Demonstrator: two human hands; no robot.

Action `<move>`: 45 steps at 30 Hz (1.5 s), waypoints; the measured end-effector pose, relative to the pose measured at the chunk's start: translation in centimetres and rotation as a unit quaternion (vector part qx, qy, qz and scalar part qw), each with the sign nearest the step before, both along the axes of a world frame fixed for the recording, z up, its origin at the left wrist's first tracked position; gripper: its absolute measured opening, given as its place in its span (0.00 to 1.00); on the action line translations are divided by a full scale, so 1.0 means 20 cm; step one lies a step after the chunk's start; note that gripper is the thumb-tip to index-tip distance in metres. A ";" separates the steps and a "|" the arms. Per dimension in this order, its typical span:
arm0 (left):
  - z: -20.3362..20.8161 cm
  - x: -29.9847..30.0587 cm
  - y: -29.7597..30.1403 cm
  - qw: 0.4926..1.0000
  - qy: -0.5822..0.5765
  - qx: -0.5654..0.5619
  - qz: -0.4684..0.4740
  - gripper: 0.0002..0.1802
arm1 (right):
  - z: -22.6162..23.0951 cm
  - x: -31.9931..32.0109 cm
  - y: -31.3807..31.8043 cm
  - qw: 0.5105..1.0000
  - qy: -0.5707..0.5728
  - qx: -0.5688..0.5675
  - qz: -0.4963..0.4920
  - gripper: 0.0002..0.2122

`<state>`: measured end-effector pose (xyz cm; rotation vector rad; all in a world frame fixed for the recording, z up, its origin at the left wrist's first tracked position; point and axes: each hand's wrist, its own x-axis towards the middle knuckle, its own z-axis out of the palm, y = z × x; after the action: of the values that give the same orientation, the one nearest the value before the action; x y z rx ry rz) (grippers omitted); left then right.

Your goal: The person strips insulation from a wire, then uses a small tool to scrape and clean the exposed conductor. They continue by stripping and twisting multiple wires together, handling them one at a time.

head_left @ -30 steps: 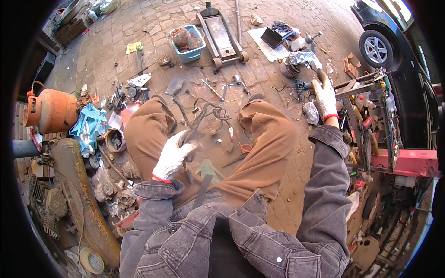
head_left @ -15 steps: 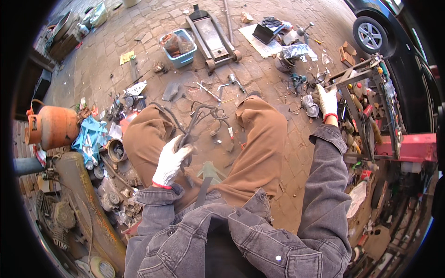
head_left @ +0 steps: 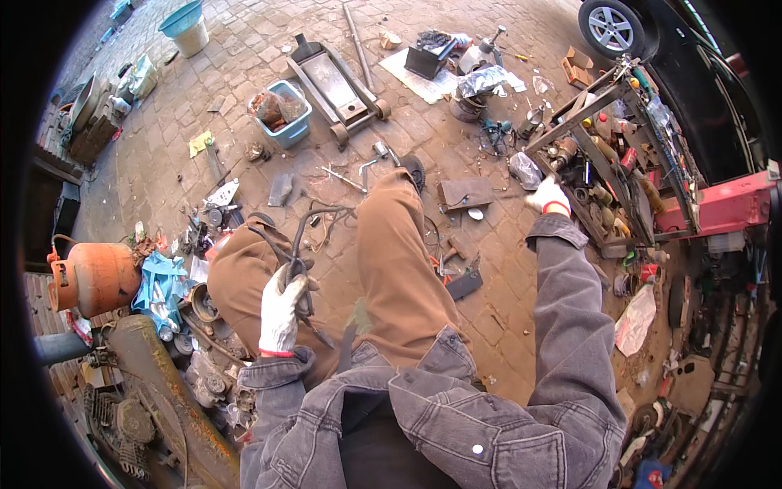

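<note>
My left hand (head_left: 281,314), in a white knit glove, is closed around a bundle of dark cables (head_left: 300,232). The cables loop forward past it between my knees, and a loose end hangs below the hand. At the right, my gloved right hand (head_left: 549,196) is beside a metal-framed rack (head_left: 582,120) full of bottles and cans. Its fingers are blurred, and whether they hold anything cannot be made out. A clear plastic bag (head_left: 525,171) lies just beyond that hand.
Ahead on the paving are a floor jack (head_left: 342,94) and a blue tub (head_left: 295,130). An orange gas cylinder (head_left: 102,277) stands left, near scattered metal parts. A dark flat pouch (head_left: 466,194) lies beyond my right knee. A car wheel (head_left: 612,28) is at the far right.
The view has turned to the right. My right hand has shifted from the rack's upper corner down along its near side. My right knee has swung left, and the cable bundle is still in my left hand.
</note>
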<state>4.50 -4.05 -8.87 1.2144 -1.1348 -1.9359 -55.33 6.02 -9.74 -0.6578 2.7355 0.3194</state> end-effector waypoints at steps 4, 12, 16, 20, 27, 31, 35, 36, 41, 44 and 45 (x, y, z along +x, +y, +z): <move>0.00 0.05 0.03 1.000 0.002 -0.011 0.016 0.18 | -0.10 -0.07 0.10 0.996 0.005 0.000 0.090 0.27; 0.00 0.01 0.03 0.999 -0.006 0.011 0.037 0.19 | 0.40 0.51 0.02 0.948 -0.032 -0.218 0.229 0.20; 0.03 -0.04 0.01 0.999 -0.035 -0.014 0.014 0.20 | 0.79 1.18 -0.04 0.809 -0.106 -0.304 0.492 0.15; 0.05 -0.06 0.03 1.000 -0.001 -0.006 -0.013 0.20 | 1.07 1.65 -0.06 0.648 -0.191 -0.281 0.681 0.16; 0.04 -0.05 0.06 0.999 0.038 0.018 0.009 0.17 | 1.19 2.02 -0.09 0.502 -0.243 -0.195 0.807 0.16; 0.05 -0.06 0.06 0.999 0.024 0.022 -0.023 0.19 | 1.20 2.09 -0.08 0.468 -0.257 -0.172 0.828 0.16; 0.07 -0.10 0.04 0.999 0.029 0.008 -0.019 0.22 | 1.21 2.15 -0.08 0.440 -0.279 -0.162 0.838 0.16; 0.07 -0.11 0.04 0.999 0.035 -0.004 -0.016 0.21 | 1.22 2.17 -0.09 0.431 -0.286 -0.160 0.841 0.16; 0.06 -0.14 0.05 0.999 0.008 0.031 -0.012 0.18 | 1.22 2.22 -0.09 0.407 -0.324 -0.152 0.840 0.16; 0.07 -0.15 0.08 0.999 0.002 -0.036 0.018 0.18 | 1.20 2.22 -0.13 0.427 -0.325 -0.145 0.831 0.16; 0.08 -0.14 0.09 1.000 -0.005 -0.023 -0.002 0.18 | 1.19 2.20 -0.15 0.439 -0.318 -0.142 0.828 0.16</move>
<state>1.69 -2.19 -7.31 1.1996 -1.1825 -1.8979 -11.31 3.04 14.09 -2.5883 0.5355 -0.0873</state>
